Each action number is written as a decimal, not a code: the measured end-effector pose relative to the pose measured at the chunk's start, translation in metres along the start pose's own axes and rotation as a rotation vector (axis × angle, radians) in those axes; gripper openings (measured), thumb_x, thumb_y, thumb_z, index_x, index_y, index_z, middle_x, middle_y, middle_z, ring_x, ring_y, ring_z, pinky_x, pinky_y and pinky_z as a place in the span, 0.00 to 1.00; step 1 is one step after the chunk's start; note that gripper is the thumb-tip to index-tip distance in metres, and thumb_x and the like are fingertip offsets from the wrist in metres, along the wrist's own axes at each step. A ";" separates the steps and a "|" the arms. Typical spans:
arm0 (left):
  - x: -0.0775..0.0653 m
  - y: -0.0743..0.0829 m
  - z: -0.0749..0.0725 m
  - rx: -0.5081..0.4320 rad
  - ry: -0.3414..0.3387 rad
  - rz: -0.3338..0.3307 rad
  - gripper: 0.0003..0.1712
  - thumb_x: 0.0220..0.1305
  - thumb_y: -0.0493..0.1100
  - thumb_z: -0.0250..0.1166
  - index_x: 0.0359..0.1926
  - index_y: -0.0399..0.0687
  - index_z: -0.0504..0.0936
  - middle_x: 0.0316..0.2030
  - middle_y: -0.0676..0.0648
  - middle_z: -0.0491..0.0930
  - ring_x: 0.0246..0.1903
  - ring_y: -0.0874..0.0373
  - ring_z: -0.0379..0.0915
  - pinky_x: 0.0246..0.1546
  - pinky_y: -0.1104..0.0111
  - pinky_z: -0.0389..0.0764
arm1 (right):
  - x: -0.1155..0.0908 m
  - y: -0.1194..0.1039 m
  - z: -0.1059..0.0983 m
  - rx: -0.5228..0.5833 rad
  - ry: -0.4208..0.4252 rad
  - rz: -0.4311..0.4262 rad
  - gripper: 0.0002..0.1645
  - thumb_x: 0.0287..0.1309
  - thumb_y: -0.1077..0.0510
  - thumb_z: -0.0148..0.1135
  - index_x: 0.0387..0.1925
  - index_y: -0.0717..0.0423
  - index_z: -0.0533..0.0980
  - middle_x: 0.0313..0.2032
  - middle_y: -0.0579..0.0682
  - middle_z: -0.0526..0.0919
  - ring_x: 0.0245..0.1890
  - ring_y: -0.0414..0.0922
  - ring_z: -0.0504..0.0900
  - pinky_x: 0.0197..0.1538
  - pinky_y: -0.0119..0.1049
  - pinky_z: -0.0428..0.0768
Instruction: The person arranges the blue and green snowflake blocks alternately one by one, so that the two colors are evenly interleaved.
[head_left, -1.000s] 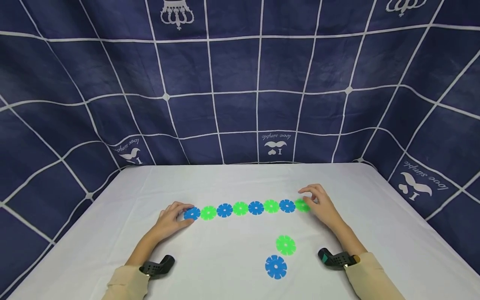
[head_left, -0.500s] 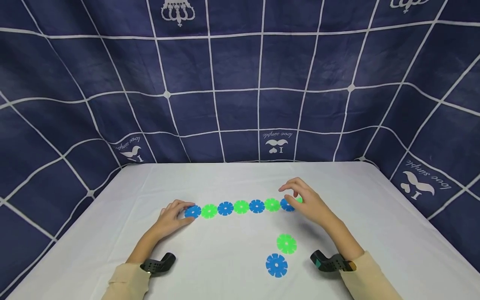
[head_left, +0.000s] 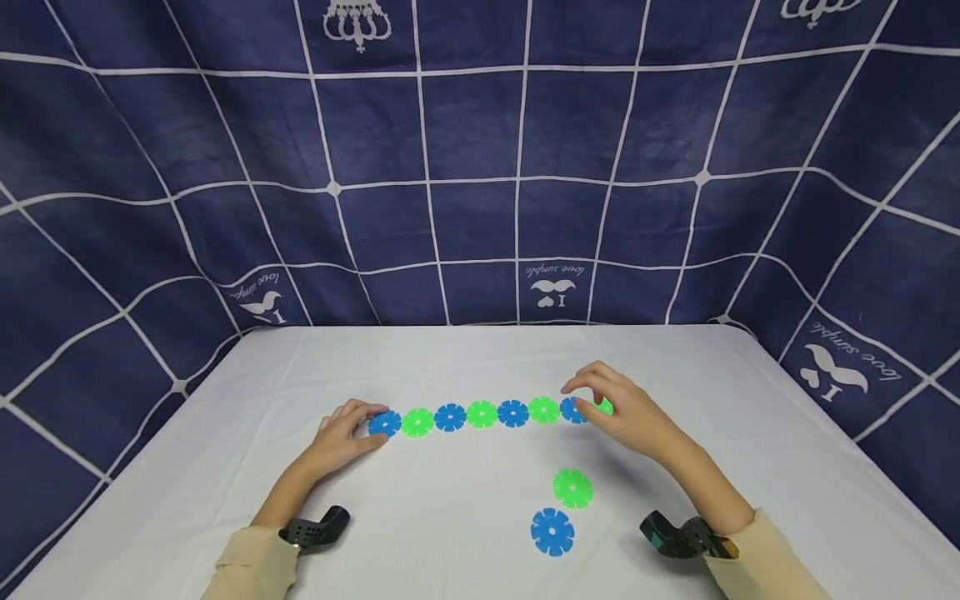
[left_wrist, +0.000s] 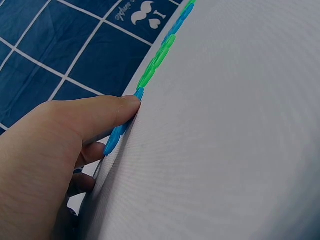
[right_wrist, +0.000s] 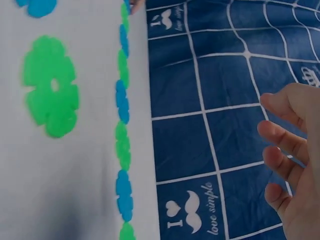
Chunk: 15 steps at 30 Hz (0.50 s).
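A row of notched plastic discs, blue and green in turn, runs across the white table in the head view. My left hand [head_left: 343, 435] pinches the leftmost blue disc [head_left: 385, 423] between thumb and fingers at its edges. In the left wrist view, the thumb lies on that disc's near side. My right hand [head_left: 626, 410] is raised over the row's right end with loosely bent fingers, holding nothing. It partly covers the last blue disc [head_left: 572, 409] and the green end disc [head_left: 606, 406]. The right wrist view shows its fingers apart from the discs.
A loose green disc [head_left: 573, 488] and a loose blue disc [head_left: 552, 532] lie on the white tablecloth [head_left: 435, 517], nearer the person than the row. A dark blue checked curtain [head_left: 472, 225] stands behind the table and along both sides.
My right hand has moved left from beside the green end disc to above the last blue disc, then shifted slightly right. The left hand stays on its blue disc.
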<state>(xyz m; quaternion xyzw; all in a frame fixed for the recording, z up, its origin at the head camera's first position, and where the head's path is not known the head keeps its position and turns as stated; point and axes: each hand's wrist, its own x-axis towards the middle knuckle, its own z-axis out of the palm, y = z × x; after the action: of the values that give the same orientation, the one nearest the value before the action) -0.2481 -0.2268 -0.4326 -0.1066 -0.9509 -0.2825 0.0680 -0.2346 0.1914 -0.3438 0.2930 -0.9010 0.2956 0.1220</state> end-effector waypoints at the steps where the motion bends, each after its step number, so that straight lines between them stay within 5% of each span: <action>1: 0.000 0.000 0.000 0.001 -0.005 -0.003 0.28 0.53 0.57 0.63 0.53 0.51 0.75 0.48 0.46 0.72 0.50 0.49 0.65 0.41 0.61 0.56 | -0.004 0.001 0.001 -0.005 -0.007 0.002 0.11 0.56 0.58 0.57 0.42 0.43 0.77 0.44 0.40 0.76 0.33 0.40 0.71 0.33 0.31 0.72; 6: 0.001 0.002 0.000 0.006 -0.022 -0.012 0.29 0.53 0.58 0.63 0.54 0.51 0.75 0.48 0.46 0.71 0.51 0.49 0.65 0.41 0.62 0.57 | -0.023 0.005 0.009 -0.018 -0.065 -0.014 0.11 0.56 0.58 0.58 0.42 0.42 0.76 0.43 0.38 0.75 0.32 0.32 0.69 0.32 0.29 0.71; 15: 0.000 -0.001 -0.002 -0.005 -0.011 -0.017 0.27 0.54 0.57 0.63 0.54 0.53 0.75 0.48 0.47 0.71 0.45 0.53 0.64 0.42 0.60 0.56 | -0.048 0.000 0.041 0.020 -0.176 -0.171 0.10 0.56 0.56 0.58 0.41 0.41 0.76 0.40 0.32 0.73 0.36 0.34 0.72 0.38 0.28 0.71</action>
<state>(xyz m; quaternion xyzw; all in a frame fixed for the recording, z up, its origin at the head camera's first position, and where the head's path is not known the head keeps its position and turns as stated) -0.2476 -0.2285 -0.4312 -0.1003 -0.9514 -0.2848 0.0604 -0.1977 0.1885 -0.3955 0.3950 -0.8770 0.2660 0.0643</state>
